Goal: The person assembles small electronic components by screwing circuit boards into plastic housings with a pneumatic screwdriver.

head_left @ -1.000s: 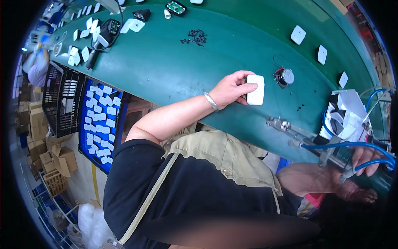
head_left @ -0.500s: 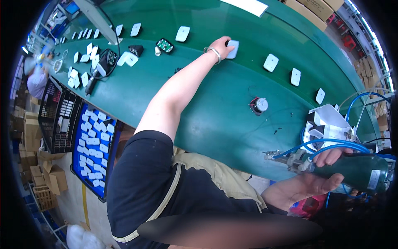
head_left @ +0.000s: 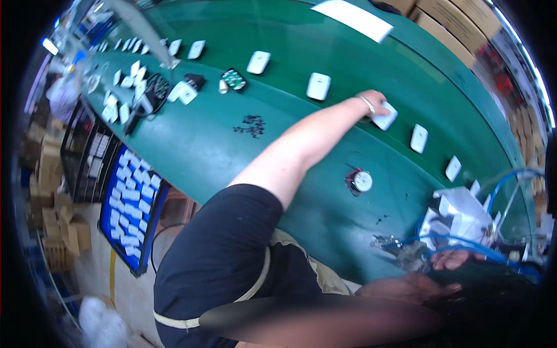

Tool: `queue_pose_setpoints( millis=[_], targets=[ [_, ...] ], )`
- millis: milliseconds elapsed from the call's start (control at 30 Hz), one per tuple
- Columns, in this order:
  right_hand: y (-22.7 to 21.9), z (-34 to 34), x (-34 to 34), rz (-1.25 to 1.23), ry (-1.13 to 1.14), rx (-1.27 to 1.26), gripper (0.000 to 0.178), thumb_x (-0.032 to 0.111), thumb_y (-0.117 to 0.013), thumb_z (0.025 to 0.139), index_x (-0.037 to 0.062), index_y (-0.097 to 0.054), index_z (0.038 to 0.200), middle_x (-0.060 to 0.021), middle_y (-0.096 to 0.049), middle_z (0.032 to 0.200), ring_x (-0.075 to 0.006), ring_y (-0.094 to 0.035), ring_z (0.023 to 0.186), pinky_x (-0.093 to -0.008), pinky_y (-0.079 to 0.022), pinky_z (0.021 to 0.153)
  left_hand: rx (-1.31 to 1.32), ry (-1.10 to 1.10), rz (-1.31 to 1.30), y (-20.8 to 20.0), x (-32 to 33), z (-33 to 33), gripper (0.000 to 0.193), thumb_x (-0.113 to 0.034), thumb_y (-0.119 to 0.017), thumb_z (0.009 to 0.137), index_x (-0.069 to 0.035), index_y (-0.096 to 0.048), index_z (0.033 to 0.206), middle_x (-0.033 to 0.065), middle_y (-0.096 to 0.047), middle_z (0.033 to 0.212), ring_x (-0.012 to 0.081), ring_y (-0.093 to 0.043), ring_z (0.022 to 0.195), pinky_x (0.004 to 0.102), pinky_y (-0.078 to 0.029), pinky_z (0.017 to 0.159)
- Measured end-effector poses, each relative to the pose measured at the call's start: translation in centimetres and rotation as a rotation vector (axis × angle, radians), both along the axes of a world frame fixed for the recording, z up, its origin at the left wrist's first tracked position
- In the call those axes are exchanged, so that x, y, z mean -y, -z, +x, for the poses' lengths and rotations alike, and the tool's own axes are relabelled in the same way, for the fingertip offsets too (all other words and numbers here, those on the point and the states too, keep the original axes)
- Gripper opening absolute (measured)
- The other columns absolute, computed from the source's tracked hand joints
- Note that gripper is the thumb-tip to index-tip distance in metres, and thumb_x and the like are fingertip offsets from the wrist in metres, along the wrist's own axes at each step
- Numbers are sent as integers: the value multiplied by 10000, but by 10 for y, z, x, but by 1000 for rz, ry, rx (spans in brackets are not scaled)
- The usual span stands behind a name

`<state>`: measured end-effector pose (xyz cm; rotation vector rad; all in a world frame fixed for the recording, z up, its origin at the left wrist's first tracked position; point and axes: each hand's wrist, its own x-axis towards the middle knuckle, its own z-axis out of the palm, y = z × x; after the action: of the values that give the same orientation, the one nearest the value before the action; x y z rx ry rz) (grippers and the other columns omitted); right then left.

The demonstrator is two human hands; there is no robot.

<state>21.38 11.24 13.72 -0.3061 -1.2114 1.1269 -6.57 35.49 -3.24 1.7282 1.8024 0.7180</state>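
Observation:
My left hand (head_left: 374,101) reaches far across the green bench, its fingers closed at the upper left edge of a white rounded casing (head_left: 385,117). Similar casings lie in a spaced row on the green strip, one (head_left: 318,86) to the hand's left and another (head_left: 419,138) to its right. At the lower right, my right hand (head_left: 444,264) is blurred and partly in shadow, beside a metal clamp-like fixture (head_left: 409,253) with blue hoses. Whether it grips anything there is hidden. A small round motor-like part (head_left: 361,181) with red wires sits on the bench between my hands.
Small black screws (head_left: 250,126) form a pile left of my forearm. An open casing with a green circuit board (head_left: 234,79) lies beyond it. A blue tray (head_left: 152,217) of white pieces stands at the left; a white box-like holder (head_left: 464,211) stands at the right.
My left hand has let go of one white casing and moved right to another. The view has shifted slightly, and the screw pile has come out from behind my forearm.

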Motion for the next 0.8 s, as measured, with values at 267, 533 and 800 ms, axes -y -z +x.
queue_pose_setpoints(
  millis=[267, 533, 800],
  targets=[
    [-4, -4, 10, 61, -113, -25, 570, 357, -592, 778, 12, -347, 1160, -57, -482, 694, -144, -434, 503, -242, -360, 427, -85, -102, -36, -18, 21, 45, 384, -300, -617, 630, -153, -617, 985, 66, -631, 942, 230, -602, 901, 362, -477, 767],
    [-2, -7, 7, 37, 135, 65, 565, 363, -576, 793, 2, -342, 1159, -55, -454, 704, -141, -421, 540, -253, -352, 469, 517, -57, 177, -41, 163, 11, 469, -348, -622, 681, -65, -587, 1053, 125, -631, 892, 232, -614, 777, 310, -487, 701],
    [-19, -51, 8, 10, -307, -55, 566, 312, -635, 748, 16, -332, 1123, -48, -394, 774, -138, -395, 667, -272, -330, 637, 991, -34, -372, -26, 336, 5, 395, -214, -679, 748, -29, -556, 1074, 32, -615, 739, 70, -565, 563, 207, -459, 454]
  ],
)
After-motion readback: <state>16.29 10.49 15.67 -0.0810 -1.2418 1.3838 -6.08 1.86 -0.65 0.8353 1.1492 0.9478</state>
